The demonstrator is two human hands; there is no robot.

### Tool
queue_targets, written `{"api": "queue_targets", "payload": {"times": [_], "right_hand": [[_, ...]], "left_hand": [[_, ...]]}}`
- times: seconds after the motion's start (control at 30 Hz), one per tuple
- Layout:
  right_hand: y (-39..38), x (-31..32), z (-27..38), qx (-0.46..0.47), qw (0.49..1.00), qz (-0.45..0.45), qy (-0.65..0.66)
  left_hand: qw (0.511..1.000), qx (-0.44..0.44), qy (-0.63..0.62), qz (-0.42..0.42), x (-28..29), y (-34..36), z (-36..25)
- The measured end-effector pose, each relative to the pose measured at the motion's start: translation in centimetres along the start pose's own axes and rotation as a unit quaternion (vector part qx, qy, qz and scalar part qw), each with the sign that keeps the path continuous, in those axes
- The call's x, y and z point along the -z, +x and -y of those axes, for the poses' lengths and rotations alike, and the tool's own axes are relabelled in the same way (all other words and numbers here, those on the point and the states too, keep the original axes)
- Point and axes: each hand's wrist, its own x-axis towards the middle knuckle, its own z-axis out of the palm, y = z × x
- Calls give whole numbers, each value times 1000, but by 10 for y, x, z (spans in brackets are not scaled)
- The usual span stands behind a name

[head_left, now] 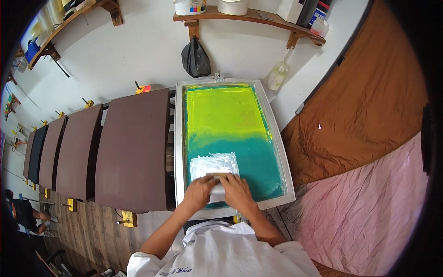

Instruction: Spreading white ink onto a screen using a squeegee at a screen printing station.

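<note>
In front of me lies a screen printing frame (pixel 287 182) with a pale metal rim. Its mesh is yellow-green (pixel 221 108) in the far part and teal (pixel 258 161) in the near part. White ink (pixel 210 164) is spread over a patch at the near left of the mesh. My left hand (pixel 199 191) and my right hand (pixel 236 188) are side by side at the near edge of that patch. Both are closed on a squeegee (pixel 217 175), whose narrow tan top edge shows between them. The fingers cover most of its length.
Brown-covered printing boards (pixel 134 147) stand in a row to my left, with yellow clamps (pixel 129 219) below. A black bag (pixel 196 57) hangs under the wall shelf (pixel 249 17) holding tubs. Brown (pixel 341 115) and pink (pixel 364 212) cloths hang at right. Another person (pixel 27 212) is far left.
</note>
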Motion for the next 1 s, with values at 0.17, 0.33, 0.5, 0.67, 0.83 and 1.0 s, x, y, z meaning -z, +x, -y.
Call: {"api": "queue_targets", "payload": {"times": [0.17,0.33,0.5,0.67,0.83,1.0], "right_hand": [[-42,6,14,21,998,52,15],[-32,24,16,28,995,80,43],[27,24,-4,27,997,72,12],[46,16,-15,-15,995,103,5],[-9,11,-1,3,996,68,51],[-36,21,11,-7,994,92,61]], "left_hand": [[999,44,10,-6,-14,-51,-34],[997,70,-4,18,7,-45,-42],[998,49,14,-43,13,7,-8],[998,60,-6,-2,18,27,1],[997,71,14,-10,-12,-25,-21],[999,47,9,14,-2,-46,-39]]}}
